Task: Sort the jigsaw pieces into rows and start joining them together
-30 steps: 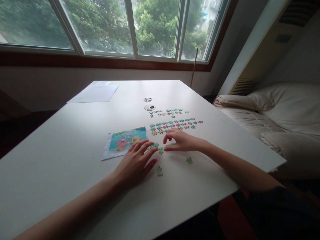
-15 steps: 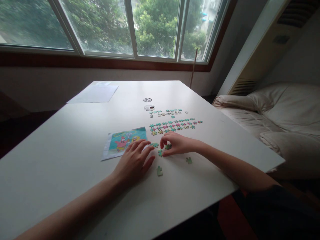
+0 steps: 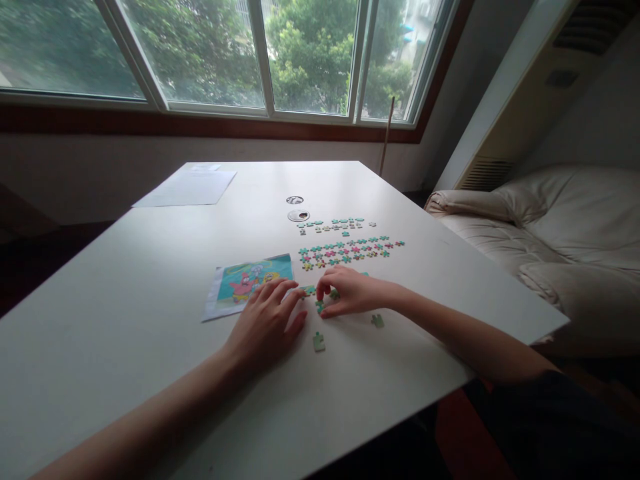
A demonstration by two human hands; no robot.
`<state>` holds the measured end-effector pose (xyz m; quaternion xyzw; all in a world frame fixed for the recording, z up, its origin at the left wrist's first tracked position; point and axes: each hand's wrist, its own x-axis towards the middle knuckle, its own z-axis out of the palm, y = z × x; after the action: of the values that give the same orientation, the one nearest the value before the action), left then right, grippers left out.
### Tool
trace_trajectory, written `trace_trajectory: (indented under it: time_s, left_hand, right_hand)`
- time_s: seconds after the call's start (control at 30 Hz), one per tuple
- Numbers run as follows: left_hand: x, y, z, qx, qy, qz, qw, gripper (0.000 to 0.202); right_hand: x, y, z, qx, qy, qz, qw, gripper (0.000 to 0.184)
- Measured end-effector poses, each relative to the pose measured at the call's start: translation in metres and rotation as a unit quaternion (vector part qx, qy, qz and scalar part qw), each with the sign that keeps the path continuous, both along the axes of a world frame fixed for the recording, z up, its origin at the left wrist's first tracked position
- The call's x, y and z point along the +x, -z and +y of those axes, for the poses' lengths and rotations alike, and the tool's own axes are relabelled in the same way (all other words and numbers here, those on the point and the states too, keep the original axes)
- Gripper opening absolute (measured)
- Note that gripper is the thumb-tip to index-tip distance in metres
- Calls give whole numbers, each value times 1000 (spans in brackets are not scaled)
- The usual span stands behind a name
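Note:
My left hand [image 3: 267, 317] rests with its fingers apart over the lower right of a cartoon picture sheet [image 3: 233, 280]. Its fingertips reach the green puzzle pieces [image 3: 309, 291] just right of the sheet. Thumb and index finger of my right hand [image 3: 350, 290] close on a small green puzzle piece [image 3: 320, 307]. Another dark green piece [image 3: 334, 293] lies under that hand, partly hidden. Nearer to me are two loose pieces, one light green puzzle piece [image 3: 319, 341] between the forearms and one green puzzle piece [image 3: 377, 321] beside the right wrist.
Rows of colourful puzzle pieces [image 3: 345, 251] lie beyond my hands on the white table [image 3: 125, 320]. Past them are two round discs [image 3: 299, 215]. Paper sheets [image 3: 187, 187] lie at the far left. A pale leather sofa [image 3: 565, 233] stands to the right.
My right hand has shifted slightly left, and its thumb and index finger have closed in on the small green piece. My left hand has barely moved.

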<state>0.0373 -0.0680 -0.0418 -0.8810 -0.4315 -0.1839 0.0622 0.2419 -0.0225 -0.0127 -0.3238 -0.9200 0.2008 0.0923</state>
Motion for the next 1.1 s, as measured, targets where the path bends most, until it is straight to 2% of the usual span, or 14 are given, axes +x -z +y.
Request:
trace_trajectory:
  time_s: [0.1, 0.23, 0.43, 0.6, 0.8, 0.9, 1.1]
  left_hand:
    - [-1, 1, 1, -13, 2, 3, 1000, 24]
    - [-2, 3, 2, -13, 6, -4, 1000, 24]
    - [-4, 7, 2, -17, 17, -9, 1000, 25]
    - [-6, 8, 2, -22, 16, -9, 1000, 25]
    - [-6, 6, 1, -24, 14, -6, 1000, 25]
    - [-6, 6, 1, -26, 13, -3, 1000, 25]
    - [-4, 6, 1, -24, 13, 0, 1000, 25]
  right_hand:
    - [2, 3, 2, -26, -11, 43, 999, 21]
    - [12, 0, 4, -115, -22, 82, 990, 16]
    - [50, -13, 20, -163, 32, 143, 976, 19]
    - [80, -17, 33, -216, 50, 96, 970, 23]
    - [82, -14, 32, -297, 44, 20, 954, 21]
    - [80, -14, 32, -289, 38, -6, 956, 21]
    - [81, -15, 36, -159, 62, -9, 985, 27]
